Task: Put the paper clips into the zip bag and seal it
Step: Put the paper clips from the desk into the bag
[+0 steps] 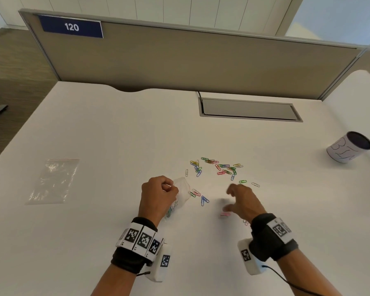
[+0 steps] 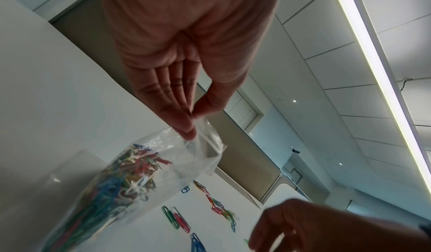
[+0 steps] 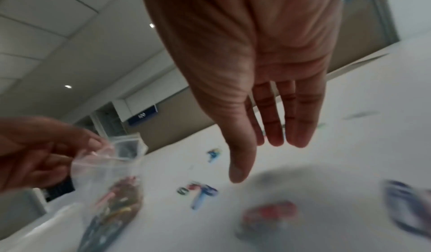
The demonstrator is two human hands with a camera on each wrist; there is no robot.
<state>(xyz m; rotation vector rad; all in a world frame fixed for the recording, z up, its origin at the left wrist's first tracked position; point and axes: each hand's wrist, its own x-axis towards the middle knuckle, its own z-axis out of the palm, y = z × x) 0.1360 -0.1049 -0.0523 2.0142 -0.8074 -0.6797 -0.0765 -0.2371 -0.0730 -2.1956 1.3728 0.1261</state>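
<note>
My left hand (image 1: 158, 193) pinches the rim of a clear zip bag (image 1: 181, 194) between thumb and fingers (image 2: 186, 127). The bag (image 2: 111, 187) hangs with its mouth open, and several coloured paper clips lie inside it. Loose paper clips (image 1: 218, 166) are scattered on the white table beyond both hands, a few (image 2: 177, 219) close to the bag. My right hand (image 1: 237, 198) hovers just above the table with fingers (image 3: 275, 127) straight and spread, holding nothing; it is blurred. A pink clip (image 1: 224, 214) lies by its thumb.
A second, flat zip bag (image 1: 52, 181) lies at the left of the white table (image 1: 115, 135). A white cup (image 1: 349, 147) with a dark inside stands at the far right. A grey cable hatch (image 1: 249, 110) and a partition wall (image 1: 179, 60) lie behind.
</note>
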